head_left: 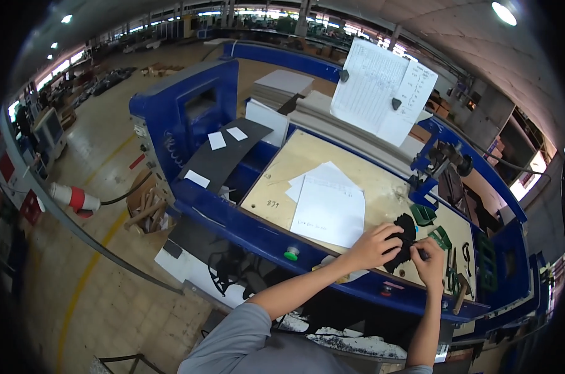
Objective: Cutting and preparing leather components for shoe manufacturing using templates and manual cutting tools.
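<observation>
A flat black piece with an uneven edge [405, 225] lies at the right part of the pale work board [382, 181]. My left hand [374, 247] comes over it from the left, fingers curled and pressing on the piece. On its right side, my right hand [429, 267] is closed in a pinch. A small dark bit shows at those fingertips, too small to name. What kind of piece the black one is, I cannot tell. Left of my hands, white paper sheets [330, 212] overlap on the board.
Right of my hands are a green tray [423, 214], scissors [452, 265] and a hammer [461, 293]. The board sits in a blue machine frame [232, 227] with a green button [291, 253]. Papers [382, 87] hang behind it. A dark sheet [229, 156] carries white cards.
</observation>
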Motion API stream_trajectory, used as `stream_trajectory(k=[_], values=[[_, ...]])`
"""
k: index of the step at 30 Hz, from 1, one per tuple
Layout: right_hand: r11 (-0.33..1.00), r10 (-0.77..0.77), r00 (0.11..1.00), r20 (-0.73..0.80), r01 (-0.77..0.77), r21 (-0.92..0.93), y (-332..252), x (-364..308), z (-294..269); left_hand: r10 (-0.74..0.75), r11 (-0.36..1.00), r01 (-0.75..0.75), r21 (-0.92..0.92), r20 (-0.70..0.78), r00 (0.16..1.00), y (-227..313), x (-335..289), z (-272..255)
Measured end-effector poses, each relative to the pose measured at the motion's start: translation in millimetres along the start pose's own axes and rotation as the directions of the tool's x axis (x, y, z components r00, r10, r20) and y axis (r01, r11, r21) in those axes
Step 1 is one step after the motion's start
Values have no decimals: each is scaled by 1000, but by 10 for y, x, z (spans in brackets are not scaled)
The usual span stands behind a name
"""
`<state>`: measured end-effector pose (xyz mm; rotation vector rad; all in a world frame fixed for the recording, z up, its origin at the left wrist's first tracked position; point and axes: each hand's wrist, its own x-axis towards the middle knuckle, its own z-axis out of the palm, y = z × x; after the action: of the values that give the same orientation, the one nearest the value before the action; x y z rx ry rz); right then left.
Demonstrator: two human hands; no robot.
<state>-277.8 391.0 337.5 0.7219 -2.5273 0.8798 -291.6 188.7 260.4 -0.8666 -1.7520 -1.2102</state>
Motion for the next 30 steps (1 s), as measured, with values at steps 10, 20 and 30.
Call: stream_trajectory(k=[10,20,30], values=[[996,-70,997,29,72,-51,9,103,64,-18,1000,18,4,-9,1000,-101,-17,-56],[991,-97,994,40,100,-88,29,22,-57,-84,995,87,-50,56,995,-19,62,-17],[994,-83,989,126,73,75,117,59,-146,-60,998,58,22,140,988,-40,62,-6]])
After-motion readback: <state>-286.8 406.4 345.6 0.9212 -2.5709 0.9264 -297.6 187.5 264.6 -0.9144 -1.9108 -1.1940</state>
